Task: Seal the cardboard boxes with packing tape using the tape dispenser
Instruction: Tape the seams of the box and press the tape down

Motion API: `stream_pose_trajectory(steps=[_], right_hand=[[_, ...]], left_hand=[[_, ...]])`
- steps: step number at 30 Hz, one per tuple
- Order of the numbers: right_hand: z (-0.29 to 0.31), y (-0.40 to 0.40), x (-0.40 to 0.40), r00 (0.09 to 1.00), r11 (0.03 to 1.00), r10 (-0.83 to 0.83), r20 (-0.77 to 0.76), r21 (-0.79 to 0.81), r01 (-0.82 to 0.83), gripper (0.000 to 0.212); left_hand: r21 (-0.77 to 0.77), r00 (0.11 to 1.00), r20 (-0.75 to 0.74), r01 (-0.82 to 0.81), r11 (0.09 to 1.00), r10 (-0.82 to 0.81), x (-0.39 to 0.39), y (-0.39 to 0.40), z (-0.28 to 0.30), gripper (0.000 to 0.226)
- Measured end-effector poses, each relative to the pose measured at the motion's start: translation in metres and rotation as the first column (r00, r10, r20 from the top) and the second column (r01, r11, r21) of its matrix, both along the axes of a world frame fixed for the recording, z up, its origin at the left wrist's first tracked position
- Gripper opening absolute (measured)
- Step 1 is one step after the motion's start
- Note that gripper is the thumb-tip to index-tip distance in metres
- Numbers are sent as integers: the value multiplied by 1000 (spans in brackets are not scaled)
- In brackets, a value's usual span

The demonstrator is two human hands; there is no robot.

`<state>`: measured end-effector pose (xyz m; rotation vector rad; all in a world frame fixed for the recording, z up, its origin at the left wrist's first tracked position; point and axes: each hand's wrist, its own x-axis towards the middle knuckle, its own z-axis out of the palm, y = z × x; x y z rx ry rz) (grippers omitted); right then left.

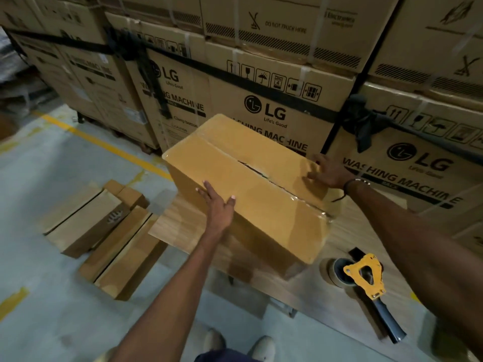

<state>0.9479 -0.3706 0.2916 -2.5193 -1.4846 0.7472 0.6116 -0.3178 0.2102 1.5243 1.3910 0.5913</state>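
On the wooden table (352,231), the cardboard box (248,184) is held by 2 spread hands: left hand (218,205) on its near side, right hand (328,171) on its taped top. Tape dispenser (366,276) lies near the box; taping looks done, so the next move is probably to shift the box away.

Wooden table (324,291), cardboard box (251,184), tape dispenser (366,278)

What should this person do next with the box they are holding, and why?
Probably let go with the right hand and reach for the tape dispenser. The box on the table has glossy tape at its near end, but its top seam gapes in the middle. Both hands lie flat on it, the left hand on its near side, and the dispenser lies unused.
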Motion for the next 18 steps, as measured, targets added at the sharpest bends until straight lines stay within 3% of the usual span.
stream_pose_trajectory(steps=[3,5,7,10,18], right_hand=[[-14,-3,-3,979,998,-52,-196,-41,45,77],[-27,-16,-12,964,997,-74,-255,4,77,78],[-39,-35,-20,963,982,-127,-237,108,156,69],[-46,-66,-25,959,950,-199,-203,203,240,61],[-51,-137,-27,874,843,-415,-253,255,474,53]], left_hand=[[1,997,14,78,997,-78,-22,20,9,99],[24,999,-5,-32,999,32,-15,13,12,94],[21,991,-24,-130,991,131,5,-8,11,91],[31,991,-31,-127,991,128,32,-34,6,92],[121,961,-203,218,969,-190,74,0,15,82]])
